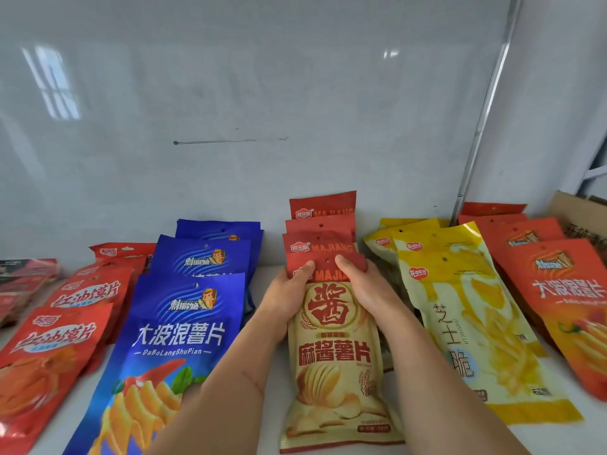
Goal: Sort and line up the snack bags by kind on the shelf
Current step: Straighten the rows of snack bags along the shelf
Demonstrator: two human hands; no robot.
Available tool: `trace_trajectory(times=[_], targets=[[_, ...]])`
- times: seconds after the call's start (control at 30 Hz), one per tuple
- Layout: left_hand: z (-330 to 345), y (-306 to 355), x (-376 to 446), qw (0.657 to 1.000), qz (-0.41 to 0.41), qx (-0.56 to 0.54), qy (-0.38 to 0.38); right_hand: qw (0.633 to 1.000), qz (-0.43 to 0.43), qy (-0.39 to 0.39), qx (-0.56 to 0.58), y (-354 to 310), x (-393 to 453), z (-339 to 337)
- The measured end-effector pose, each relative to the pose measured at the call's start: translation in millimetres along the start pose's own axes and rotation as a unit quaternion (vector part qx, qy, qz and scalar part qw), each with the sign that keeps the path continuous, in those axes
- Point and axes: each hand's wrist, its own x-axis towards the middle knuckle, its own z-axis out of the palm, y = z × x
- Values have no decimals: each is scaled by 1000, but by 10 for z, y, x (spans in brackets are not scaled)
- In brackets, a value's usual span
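A beige snack bag with a red top (335,362) lies front-most in the middle row. My left hand (289,297) grips its upper left edge and my right hand (364,287) grips its upper right edge, thumbs on the red band. Behind it stand three more bags of the same kind (323,224), overlapped toward the wall. To the left runs a row of blue bags (179,336), and further left a row of red bags (52,349). On the right lie yellow bags (473,323) and orange-red bags (565,300).
A white wall panel (262,93) closes the back of the white shelf (266,270). A metal post (483,126) rises at the right. A cardboard box (581,218) sits at the far right, and dark red packets (23,280) lie at the far left.
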Motion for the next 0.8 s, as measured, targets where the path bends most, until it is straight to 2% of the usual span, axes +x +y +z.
trace_trajectory(times=[0.27,0.43,0.67,0.73,0.8], targets=[[5,-35,-137,999,36,29,23,998,-45,-3,-36,7,-117,-18],[37,-137,-210,988,74,111,74,995,-33,27,-94,95,-177,48],[-26,-4,-303,986,80,115,93,994,-6,55,-91,-25,-189,-9],[-7,42,-382,986,86,106,94,991,-29,74,-109,-131,-181,-25],[27,81,-468,975,111,150,123,981,-77,104,-144,-281,-159,-38]])
